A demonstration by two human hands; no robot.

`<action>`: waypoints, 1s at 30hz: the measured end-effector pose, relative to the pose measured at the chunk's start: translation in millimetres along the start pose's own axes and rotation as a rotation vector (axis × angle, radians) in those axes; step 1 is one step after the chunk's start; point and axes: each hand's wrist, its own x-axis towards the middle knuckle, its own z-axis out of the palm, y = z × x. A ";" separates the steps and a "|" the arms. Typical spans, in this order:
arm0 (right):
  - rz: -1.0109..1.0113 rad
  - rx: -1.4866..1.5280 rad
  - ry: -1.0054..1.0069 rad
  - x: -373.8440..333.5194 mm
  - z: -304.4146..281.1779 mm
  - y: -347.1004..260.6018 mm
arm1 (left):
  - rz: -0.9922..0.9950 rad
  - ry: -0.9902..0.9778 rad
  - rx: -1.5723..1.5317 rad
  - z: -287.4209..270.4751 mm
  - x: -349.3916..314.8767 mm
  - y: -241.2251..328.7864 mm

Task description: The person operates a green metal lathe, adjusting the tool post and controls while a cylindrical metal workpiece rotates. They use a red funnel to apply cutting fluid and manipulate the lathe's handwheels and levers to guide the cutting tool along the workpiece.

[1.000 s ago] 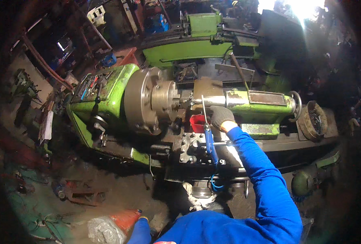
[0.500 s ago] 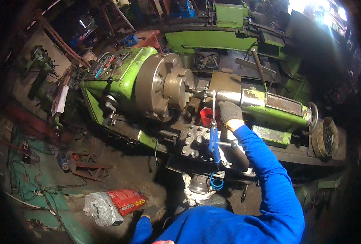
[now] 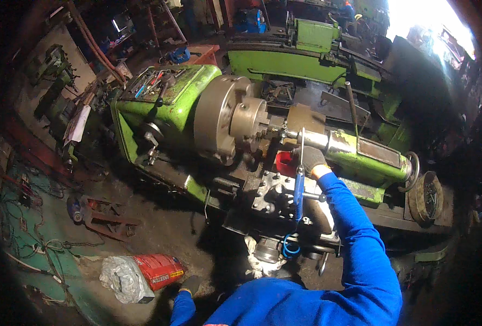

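Right hand [image 3: 310, 161] at right edge of red container [image 3: 285, 163]; floor [image 3: 192, 247] gap separates left hand [image 3: 191, 284] from lathe [image 3: 219, 125]; cannot tell either grip.

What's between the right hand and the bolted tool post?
Head view: the blue air gun crosses between the right hand and tool post; the red container shows just left of its nozzle.
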 end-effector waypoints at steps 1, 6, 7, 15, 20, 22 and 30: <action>-0.003 0.021 0.060 -1.3 3.9 1.7 | 0.009 0.008 -0.002 -4.4 -3.0 3.5; 0.001 -0.103 -0.034 -6.3 -20.1 -16.2 | -0.022 0.000 -0.079 -20.3 -6.5 6.2; 0.024 -0.074 -0.012 -0.6 3.6 -0.2 | -0.038 -0.013 -0.105 -24.5 -7.1 8.0; 0.010 -0.040 0.046 -5.3 6.0 6.2 | -0.015 -0.130 0.001 3.6 -19.3 -14.0; 0.129 0.122 0.169 -52.8 -66.8 -22.9 | -0.166 0.209 -0.311 -101.7 30.7 42.1; 0.066 0.204 0.110 -50.7 -62.4 -41.6 | -0.328 0.383 -0.629 -169.7 21.9 93.4; 0.097 0.189 0.133 -62.5 -47.7 -4.8 | 0.066 0.952 -0.581 -340.9 87.4 201.0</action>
